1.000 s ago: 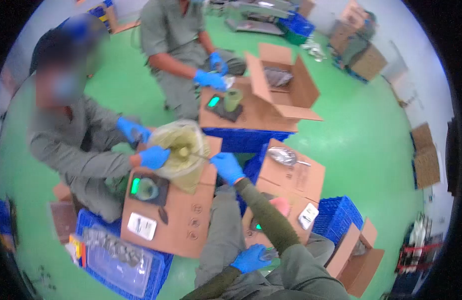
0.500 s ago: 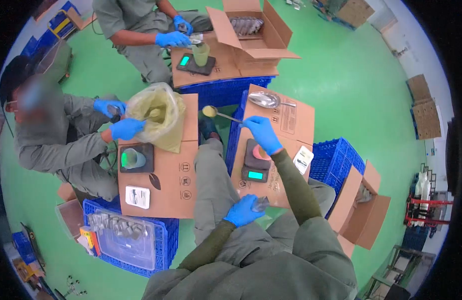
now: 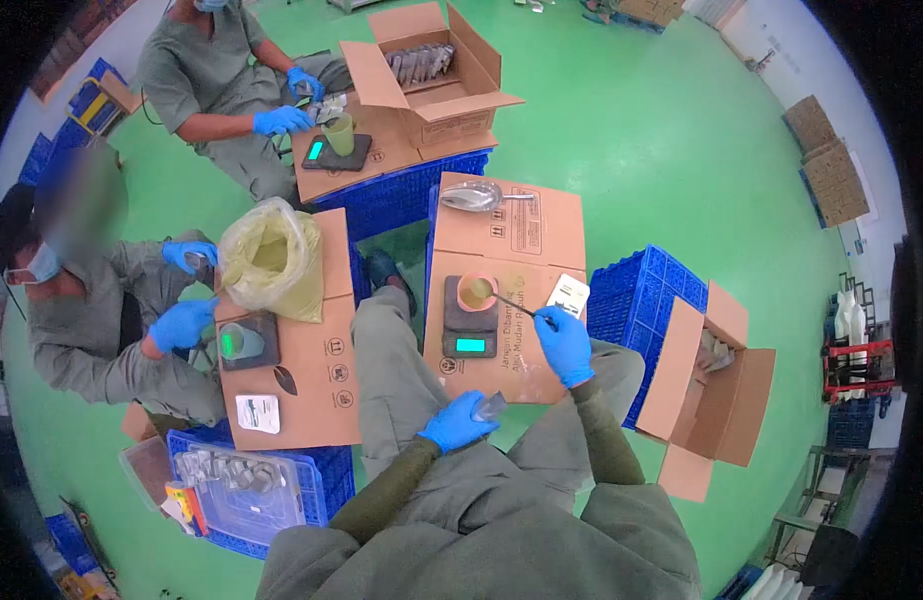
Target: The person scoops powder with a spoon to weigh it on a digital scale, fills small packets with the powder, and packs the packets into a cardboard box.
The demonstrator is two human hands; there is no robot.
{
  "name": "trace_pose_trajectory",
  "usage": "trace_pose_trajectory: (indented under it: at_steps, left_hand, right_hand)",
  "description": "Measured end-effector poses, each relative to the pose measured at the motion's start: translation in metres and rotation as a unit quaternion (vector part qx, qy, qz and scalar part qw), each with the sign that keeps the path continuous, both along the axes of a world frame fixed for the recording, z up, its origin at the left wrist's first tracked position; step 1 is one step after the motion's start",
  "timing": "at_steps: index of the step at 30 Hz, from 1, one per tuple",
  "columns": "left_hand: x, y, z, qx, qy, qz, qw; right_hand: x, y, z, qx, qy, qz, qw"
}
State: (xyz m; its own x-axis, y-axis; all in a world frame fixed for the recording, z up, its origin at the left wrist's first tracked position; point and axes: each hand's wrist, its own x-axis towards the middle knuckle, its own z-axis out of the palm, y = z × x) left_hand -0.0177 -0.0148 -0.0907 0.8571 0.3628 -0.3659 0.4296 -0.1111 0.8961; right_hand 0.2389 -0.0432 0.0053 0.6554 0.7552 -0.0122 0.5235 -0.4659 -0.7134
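My right hand (image 3: 564, 345), in a blue glove, is closed round the handle of a long spoon (image 3: 516, 305). The spoon's bowl is at the mouth of a pink-orange cup (image 3: 468, 299); I cannot tell whether it touches the rim. Under the cup is a black digital scale (image 3: 456, 322) with a lit green display. Low over my lap, my left hand (image 3: 455, 426) grips a small see-through pouch (image 3: 491, 406). A metal scoop (image 3: 471, 196) lies on the cardboard (image 3: 541, 240) beyond the scale, and a white card-like item (image 3: 568, 295) rests near my right hand.
An open plastic bag of yellowish powder (image 3: 273, 295) stands left, beside a co-worker's gloved hands. A second co-worker sits behind another scale (image 3: 349, 160) and a carton of pouches (image 3: 461, 120). To my right are a blue crate (image 3: 646, 300) and an open carton (image 3: 671, 380).
My right hand has brought the spoon back from the bag side to the pink cup, drawing nearer to me. My left hand still holds the pouch. The whole view has shifted.
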Motion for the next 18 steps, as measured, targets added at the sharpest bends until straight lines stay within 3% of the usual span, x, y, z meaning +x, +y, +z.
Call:
trace_pose_trajectory:
  at_steps: [3, 7, 13, 17, 18]
  left_hand:
    - [0.001, 0.001, 0.001, -0.011, 0.009, 0.002, 1.0]
    - [0.003, -0.004, -0.006, 0.018, -0.013, 0.008, 1.0]
    - [0.001, -0.011, -0.018, 0.004, -0.044, 0.076, 0.996]
    - [0.007, 0.0, 0.019, -0.024, 0.082, 0.002, 0.996]
    - [0.006, 0.002, 0.018, -0.035, 0.061, 0.008, 0.997]
  right_hand:
    - [-0.013, -0.003, -0.014, 0.036, -0.209, 0.05, 0.976]
    - [-0.02, -0.004, -0.019, -0.043, -0.28, 0.065, 0.957]
    - [-0.02, -0.009, -0.025, 0.003, -0.278, 0.045, 0.959]
    - [-0.026, -0.009, -0.018, 0.036, -0.252, 0.007, 0.967]
    - [-0.025, -0.009, -0.02, 0.051, -0.248, 0.0, 0.967]
